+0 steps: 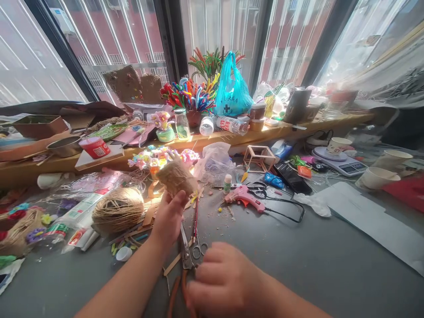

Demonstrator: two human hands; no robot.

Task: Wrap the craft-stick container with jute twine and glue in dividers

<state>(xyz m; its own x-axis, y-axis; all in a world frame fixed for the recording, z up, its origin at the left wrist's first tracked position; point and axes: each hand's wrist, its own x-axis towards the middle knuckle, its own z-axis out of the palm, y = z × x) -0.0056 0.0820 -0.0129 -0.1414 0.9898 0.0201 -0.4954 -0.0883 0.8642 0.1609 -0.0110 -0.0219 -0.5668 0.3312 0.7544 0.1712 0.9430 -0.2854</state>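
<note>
While our left hand (pixel 169 216) is gripping the rough brown block (pixel 176 175) by its lower edge, left of the pink glue gun (pixel 244 197), we're judging it light, crumbly; our right hand (pixel 225 279) is blurring, grip unclear.

Left hand (pixel 168 216): yours grips a brown block (pixel 175 176) near the frame's centre.
Right hand (pixel 228 278): yours is blurred, fingers curled, lower centre, by the shears (pixel 187 261); contact unclear.
Glue gun (pixel 245 196): pink, right of centre on your table (pixel 281 251).
Twine (pixel 117 211): balled, left of centre.
Bag (pixel 233 88): blue, upper centre.
Scale (pixel 353 166): right side, bearing a cup (pixel 338 145).
</note>
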